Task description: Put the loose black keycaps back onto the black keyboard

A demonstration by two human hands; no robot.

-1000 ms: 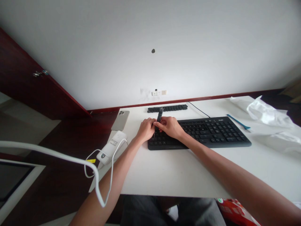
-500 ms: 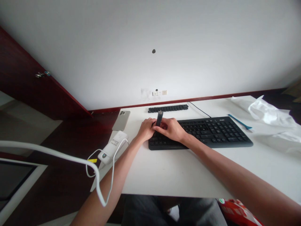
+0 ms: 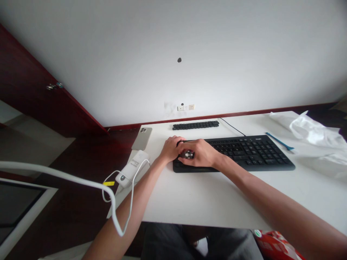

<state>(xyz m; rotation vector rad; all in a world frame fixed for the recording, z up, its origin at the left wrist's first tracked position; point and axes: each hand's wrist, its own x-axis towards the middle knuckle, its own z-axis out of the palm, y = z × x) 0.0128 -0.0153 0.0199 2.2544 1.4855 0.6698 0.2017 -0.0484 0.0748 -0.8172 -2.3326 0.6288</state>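
A black keyboard (image 3: 252,151) lies across the white desk (image 3: 206,195). Both my hands rest on its left end. My right hand (image 3: 199,153) is closed around a small dark tool (image 3: 187,155), held low and pointing left over the keys. My left hand (image 3: 170,148) sits right beside it, fingertips on the leftmost keys and touching the tool's end. A row of loose black keycaps (image 3: 195,125) lies behind the keyboard near the desk's back edge.
A phone (image 3: 142,138) lies face down at the desk's left corner, with a white power bank (image 3: 132,168) and its white cable (image 3: 114,213) in front. A blue tool (image 3: 279,141) and a crumpled white bag (image 3: 314,133) are at the right. Wall behind.
The dark tool stood upright between my hands; it has now tipped down flat over the keys, with my right hand closed over it. The camera view shifted slightly.
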